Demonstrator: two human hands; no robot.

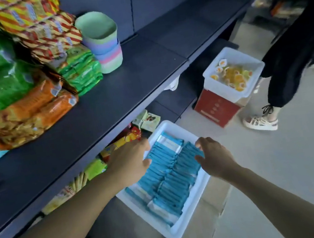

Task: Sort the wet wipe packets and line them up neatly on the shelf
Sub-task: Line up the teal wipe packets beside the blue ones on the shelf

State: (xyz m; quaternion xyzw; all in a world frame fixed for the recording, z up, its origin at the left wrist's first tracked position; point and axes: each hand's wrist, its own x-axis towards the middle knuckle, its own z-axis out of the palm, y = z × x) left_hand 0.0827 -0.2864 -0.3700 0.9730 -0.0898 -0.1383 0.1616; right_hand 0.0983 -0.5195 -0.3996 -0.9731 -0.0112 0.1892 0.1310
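Blue wet wipe packets point(168, 176) stand on edge in two close rows inside a white tray point(196, 210) that sits low, on cardboard on the floor, below the front lip of the dark shelf point(127, 86). Both hands reach into the tray: the left hand point(132, 161) lies over the far end of the left row with fingers curled down among the packets, the right hand point(212, 155) touches the top of the right row with fingers bent; whether either grip has closed on a packet cannot be told. Judged from this view, the task is at its start: the packets seen are all in the tray and none are lined up on the shelf. The shelf's left part carries snack bags point(15, 89) and stacked pastel cups point(103, 41); its middle and right lie bare, giving room. Lifting calls for clearing the shelf's overhanging edge. A second tray point(232, 71) and a bystander's shoe point(260, 121) stand well apart to the right
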